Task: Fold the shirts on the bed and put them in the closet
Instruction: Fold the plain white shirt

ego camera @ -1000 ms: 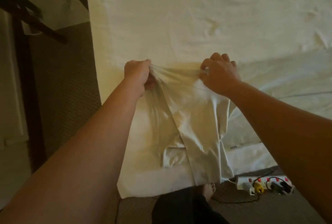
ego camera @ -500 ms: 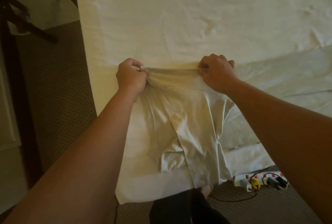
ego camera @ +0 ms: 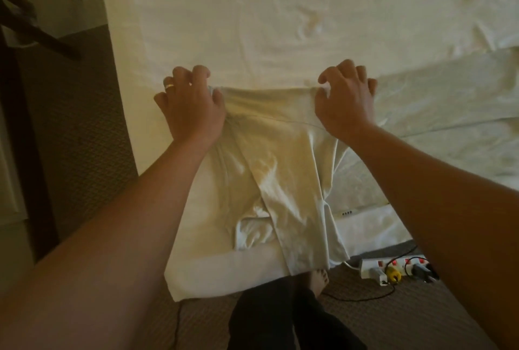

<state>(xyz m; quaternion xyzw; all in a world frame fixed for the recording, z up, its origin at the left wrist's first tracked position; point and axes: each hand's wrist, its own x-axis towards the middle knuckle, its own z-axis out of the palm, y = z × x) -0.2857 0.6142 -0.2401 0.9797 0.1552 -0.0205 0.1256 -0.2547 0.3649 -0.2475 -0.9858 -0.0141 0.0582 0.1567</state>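
A power strip (ego camera: pixel 393 267) is lying on the carpet (ego camera: pixel 84 130) beside the bed (ego camera: pixel 252 13), near a bare foot (ego camera: pixel 318 281). Both arms are reaching out over the shirt (ego camera: pixel 275 159), which is lying on the bed's near corner and hanging over the edge. The left hand (ego camera: pixel 191 109) and right hand (ego camera: pixel 344 102) are resting at its far corners, fingers spread and bent; the thumbs may be touching the cloth, though that is hard to tell.

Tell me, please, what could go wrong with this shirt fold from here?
1. The shirt's near end hangs over the bed edge; it could slide toward the floor.
2. The left hand and right hand have spread fingers, so the far fold may spring open.
3. A power strip with its cable lies near the bare foot: a trip hazard.
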